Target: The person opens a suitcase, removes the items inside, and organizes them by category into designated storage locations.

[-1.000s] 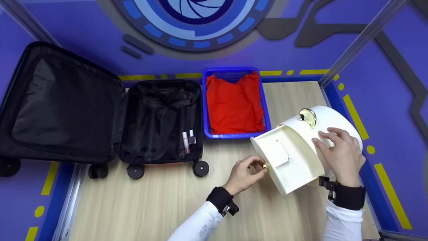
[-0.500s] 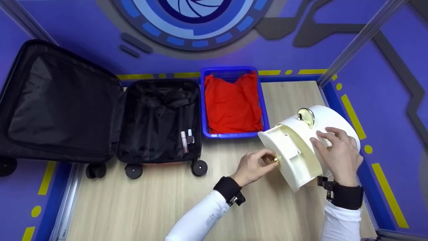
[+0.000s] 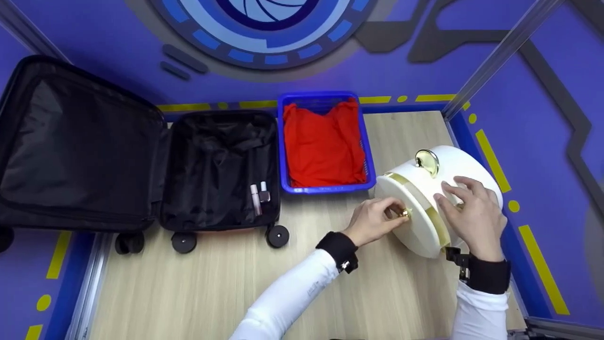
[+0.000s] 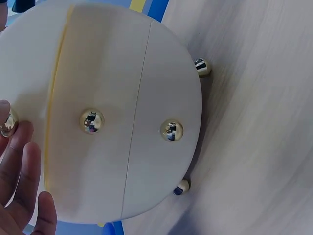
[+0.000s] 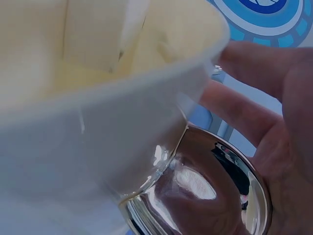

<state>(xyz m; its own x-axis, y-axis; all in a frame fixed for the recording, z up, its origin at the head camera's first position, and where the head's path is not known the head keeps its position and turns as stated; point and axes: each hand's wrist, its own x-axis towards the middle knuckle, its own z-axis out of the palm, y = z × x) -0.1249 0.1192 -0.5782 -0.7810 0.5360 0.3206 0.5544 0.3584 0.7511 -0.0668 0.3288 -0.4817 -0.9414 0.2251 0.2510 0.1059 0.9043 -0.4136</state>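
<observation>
A white rounded drawer box (image 3: 467, 163) with gold trim leans at the right of the table. My left hand (image 3: 375, 220) pinches the gold knob (image 3: 406, 213) on its pulled-out drawer front (image 3: 417, 233); only a narrow gap shows behind that front. In the left wrist view, two other gold knobs sit on the lower drawer fronts (image 4: 110, 63). My right hand (image 3: 475, 213) rests on the casing with loosely bent fingers, around a shiny gold side handle (image 5: 205, 181). A second gold handle (image 3: 427, 163) stands out on the far side.
A black suitcase (image 3: 217, 165) lies open at left, holding a lip gloss tube (image 3: 255, 200) and a small nail polish bottle (image 3: 264, 194). Beside it, a blue basket (image 3: 325, 190) contains red cloth (image 3: 323, 146). Purple panels (image 3: 519, 118) border the table.
My left hand has moved right, sliding the drawer inward; the white interior and pale card-like piece seen earlier are now hidden. My right hand has stayed on the box.
</observation>
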